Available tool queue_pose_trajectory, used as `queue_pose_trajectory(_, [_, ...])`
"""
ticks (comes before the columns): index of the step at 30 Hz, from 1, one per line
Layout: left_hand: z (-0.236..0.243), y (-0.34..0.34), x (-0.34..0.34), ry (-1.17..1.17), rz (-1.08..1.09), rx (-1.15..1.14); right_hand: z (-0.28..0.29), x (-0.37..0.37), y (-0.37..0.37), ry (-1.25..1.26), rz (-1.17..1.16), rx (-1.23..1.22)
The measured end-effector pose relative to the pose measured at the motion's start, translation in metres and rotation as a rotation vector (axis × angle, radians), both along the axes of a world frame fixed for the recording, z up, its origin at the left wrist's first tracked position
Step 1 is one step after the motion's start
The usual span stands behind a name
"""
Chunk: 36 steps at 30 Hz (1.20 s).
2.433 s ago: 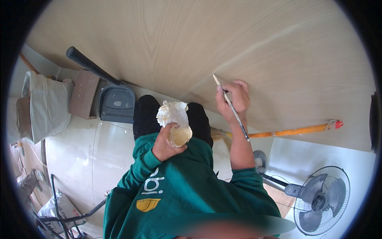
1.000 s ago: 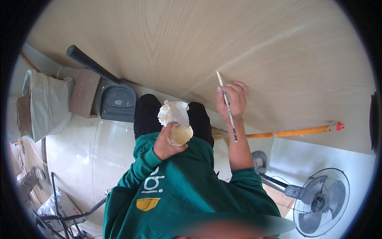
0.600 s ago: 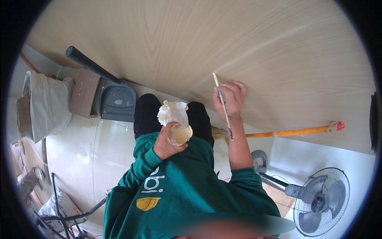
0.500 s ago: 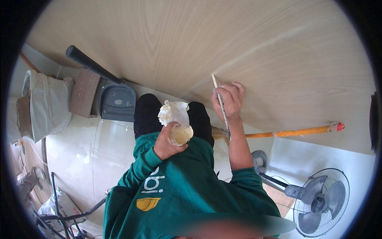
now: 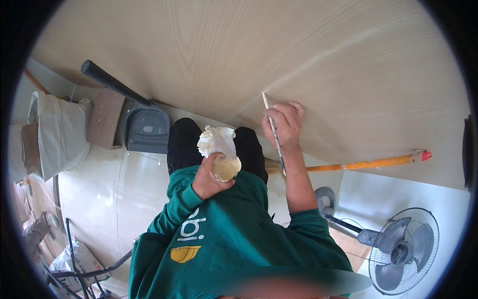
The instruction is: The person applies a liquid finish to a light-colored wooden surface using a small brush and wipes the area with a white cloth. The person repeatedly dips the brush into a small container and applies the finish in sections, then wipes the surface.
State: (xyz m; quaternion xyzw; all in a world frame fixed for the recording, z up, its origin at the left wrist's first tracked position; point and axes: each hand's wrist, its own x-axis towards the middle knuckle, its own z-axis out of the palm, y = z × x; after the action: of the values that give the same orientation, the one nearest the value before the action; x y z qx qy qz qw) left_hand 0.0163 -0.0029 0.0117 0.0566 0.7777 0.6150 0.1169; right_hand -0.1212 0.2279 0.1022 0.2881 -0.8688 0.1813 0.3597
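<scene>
By the left hand's (image 5: 208, 179) grip a pale cup (image 5: 236, 172) is clasped round its side; it is judged light, thin-walled and easily squashed, best held low. Beyond and right of the cup, a slim brush (image 5: 273, 132), probably light and stiff, is pinched along its shaft by the right hand (image 5: 287, 122).

Panel (image 5: 199, 55): pale, wood-grained, across the view from 10 to 3 o'clock; a light streak climbs toward 2 o'clock. Stick (image 5: 273, 128): slim, whitish, blotched dark, held with its upper tip at the streak, just short of 12 o'clock. Cup (image 5: 226, 170): at the stick's 8 o'clock, cream-coated inside; a ragged white flap (image 5: 219, 142) adjoins its 11-o'clock rim.
</scene>
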Motion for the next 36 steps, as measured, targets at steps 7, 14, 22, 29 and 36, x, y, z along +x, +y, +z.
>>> queue_pose_trajectory(7, [0.002,0.000,0.001,-0.019,0.005,0.007,0.003,-0.004,-0.002,0.077,0.024,-0.096])
queue_pose_trajectory(14, [0.003,0.000,0.000,-0.033,0.004,-0.004,0.000,0.002,-0.004,-0.020,0.017,-0.023])
queue_pose_trajectory(22, [0.005,0.000,0.001,-0.020,-0.009,0.005,0.007,0.001,-0.002,0.012,0.036,-0.115])
queue_pose_trajectory(29, [0.010,0.002,0.001,-0.028,0.025,-0.023,0.012,-0.001,-0.007,0.050,0.003,-0.225])
queue_pose_trajectory(36, [-0.002,0.005,-0.001,0.015,0.060,0.056,0.023,0.053,-0.023,-0.611,0.105,-0.442])
